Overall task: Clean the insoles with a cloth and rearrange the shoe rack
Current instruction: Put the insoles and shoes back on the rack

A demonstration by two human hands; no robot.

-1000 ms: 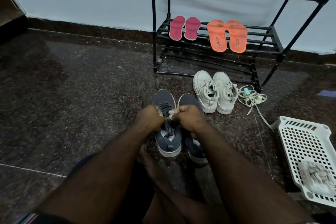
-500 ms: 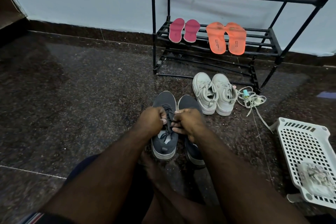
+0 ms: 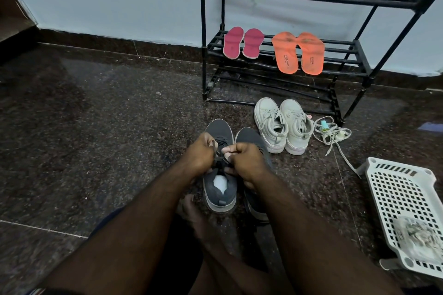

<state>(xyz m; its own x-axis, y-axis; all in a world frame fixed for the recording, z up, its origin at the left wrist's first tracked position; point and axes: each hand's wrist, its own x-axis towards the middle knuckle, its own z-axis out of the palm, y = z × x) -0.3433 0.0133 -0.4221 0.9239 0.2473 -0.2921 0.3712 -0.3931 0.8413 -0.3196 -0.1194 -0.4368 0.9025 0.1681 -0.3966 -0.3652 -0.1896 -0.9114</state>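
Observation:
Two grey sneakers stand side by side on the dark floor before me. My left hand (image 3: pixel 201 154) and my right hand (image 3: pixel 245 160) both pinch the dark laces over the left grey sneaker (image 3: pixel 219 195), whose pale insole shows in its opening. The right grey sneaker (image 3: pixel 249 137) is mostly hidden under my right arm. On the middle shelf of the black shoe rack (image 3: pixel 359 55) lie a pair of pink insoles (image 3: pixel 242 42) and a pair of orange insoles (image 3: pixel 298 52). A crumpled cloth (image 3: pixel 416 237) lies in the white basket.
A pair of white sneakers (image 3: pixel 282 127) stands in front of the rack. Loose white laces (image 3: pixel 332 133) lie to their right. The white perforated basket (image 3: pixel 398 189) sits at the right edge. My bare foot (image 3: pixel 191 213) rests by the grey sneaker's heel. A wall runs behind the rack.
Both hands have worked the laces on the left grey sneaker, shifting slightly apart and together. The sneaker's pale insole has come more into view.

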